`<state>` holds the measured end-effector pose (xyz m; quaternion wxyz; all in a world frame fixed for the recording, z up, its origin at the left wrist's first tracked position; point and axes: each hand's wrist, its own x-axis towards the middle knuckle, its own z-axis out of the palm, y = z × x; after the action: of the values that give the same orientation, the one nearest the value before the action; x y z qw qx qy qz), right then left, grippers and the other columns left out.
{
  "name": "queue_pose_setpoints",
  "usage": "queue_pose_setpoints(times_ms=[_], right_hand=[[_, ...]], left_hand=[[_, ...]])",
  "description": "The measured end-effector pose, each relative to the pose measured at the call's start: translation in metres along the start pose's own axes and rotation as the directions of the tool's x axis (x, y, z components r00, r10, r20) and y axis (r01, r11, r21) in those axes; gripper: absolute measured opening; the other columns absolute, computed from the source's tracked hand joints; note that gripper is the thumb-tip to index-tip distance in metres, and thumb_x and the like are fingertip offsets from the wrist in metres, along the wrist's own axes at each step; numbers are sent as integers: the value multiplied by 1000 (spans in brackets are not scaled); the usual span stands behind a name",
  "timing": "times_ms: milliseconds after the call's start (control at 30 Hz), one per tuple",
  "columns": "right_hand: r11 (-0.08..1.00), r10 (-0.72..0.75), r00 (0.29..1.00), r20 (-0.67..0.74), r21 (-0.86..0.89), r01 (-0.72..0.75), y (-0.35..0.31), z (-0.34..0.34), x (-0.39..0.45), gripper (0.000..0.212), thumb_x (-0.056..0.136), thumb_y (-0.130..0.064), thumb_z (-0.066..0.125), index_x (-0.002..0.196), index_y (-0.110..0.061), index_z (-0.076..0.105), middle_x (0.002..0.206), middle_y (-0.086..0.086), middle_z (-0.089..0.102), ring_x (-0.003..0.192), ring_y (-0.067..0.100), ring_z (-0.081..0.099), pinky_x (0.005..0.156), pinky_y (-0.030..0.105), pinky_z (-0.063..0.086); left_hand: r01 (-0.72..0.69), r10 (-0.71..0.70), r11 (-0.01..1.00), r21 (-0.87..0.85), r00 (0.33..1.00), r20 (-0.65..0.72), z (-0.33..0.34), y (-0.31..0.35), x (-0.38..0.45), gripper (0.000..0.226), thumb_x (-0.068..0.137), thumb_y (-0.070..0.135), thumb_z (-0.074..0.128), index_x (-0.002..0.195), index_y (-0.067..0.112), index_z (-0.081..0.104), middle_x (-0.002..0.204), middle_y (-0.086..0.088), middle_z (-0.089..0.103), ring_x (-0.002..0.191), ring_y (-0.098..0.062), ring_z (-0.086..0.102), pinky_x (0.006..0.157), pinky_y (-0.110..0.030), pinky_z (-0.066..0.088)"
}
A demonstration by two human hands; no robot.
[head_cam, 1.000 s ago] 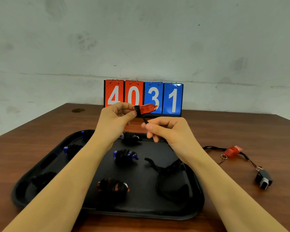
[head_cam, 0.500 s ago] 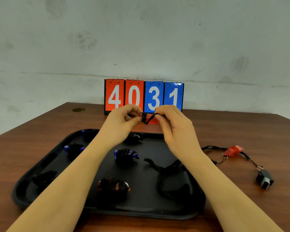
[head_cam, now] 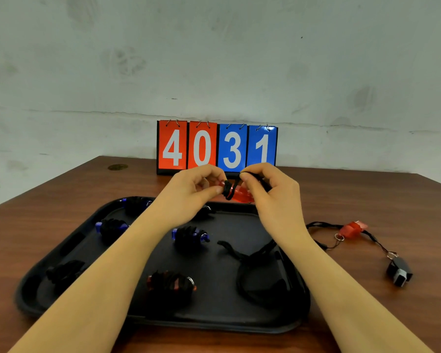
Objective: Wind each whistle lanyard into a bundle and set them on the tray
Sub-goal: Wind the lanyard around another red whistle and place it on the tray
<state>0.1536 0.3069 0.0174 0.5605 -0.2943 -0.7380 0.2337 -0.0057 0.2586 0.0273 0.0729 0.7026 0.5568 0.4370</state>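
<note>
Now your left hand [head_cam: 194,192] pinches the translucent red plastic whistle [head_cam: 239,194] (partly wrapped), while your right hand [head_cam: 273,192] grips its black woven lanyard [head_cam: 233,187] above the black plastic tray [head_cam: 214,317].

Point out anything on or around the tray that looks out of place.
Two whistles sit off the tray on the table to its right, lanyards unwound: a red whistle and a black whistle. On the tray, a loose black lanyard sprawls beside the neat bundles; it trails from the whistle in the hands.

Black tray [head_cam: 273,324]; red whistle [head_cam: 242,194], black lanyard [head_cam: 228,191]; scoreboard [head_cam: 217,147] red and blue, white digits; brown table [head_cam: 382,200]
</note>
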Motion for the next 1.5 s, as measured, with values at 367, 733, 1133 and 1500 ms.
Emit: queue_pose_setpoints(times_ms=[367, 733, 1133, 1500], right_hand=[[869, 291, 955, 52, 404, -287, -10, -11, 6, 18, 77, -6, 71, 70, -22, 72, 67, 1, 69, 66, 13, 64, 59, 21, 55], [926, 233, 956, 179, 261, -274, -7, -5, 5, 12, 82, -5, 65, 72, -10, 70, 59, -3, 66, 52, 3, 54, 57, 11, 45], [943, 153, 919, 363, 226, -246, -10, -4, 0, 9, 84, -15, 66, 81, -13, 74, 66, 3, 68, 57, 10, 54, 66, 18, 50], [994, 28, 963, 269, 92, -55, -8, -6, 1, 15, 89, -16, 58, 78, -20, 67, 81, 2, 67, 82, 11, 61, 77, 14, 45]], left_hand=[[3, 6, 987, -162, 999, 53, -5, 4, -2, 19, 86, 11, 59, 92, 28, 61, 87, 7, 63, 79, -9, 60, 78, -18, 51], [41, -91, 848, -529, 993, -70, -5, 8, -1, 20, 83, -1, 59, 94, 15, 62, 67, 10, 64, 63, -5, 59, 67, -16, 50], [146, -244, 898, -415, 951, -192, -5, -2, 4, 13, 85, 7, 60, 92, 19, 60, 76, 6, 62, 56, 1, 55, 55, -10, 44], [162, -180, 982, -98, 961, -209, -4, -7, 7, 14, 87, 12, 59, 96, 23, 58, 83, 10, 58, 66, -7, 52, 63, -14, 42]])
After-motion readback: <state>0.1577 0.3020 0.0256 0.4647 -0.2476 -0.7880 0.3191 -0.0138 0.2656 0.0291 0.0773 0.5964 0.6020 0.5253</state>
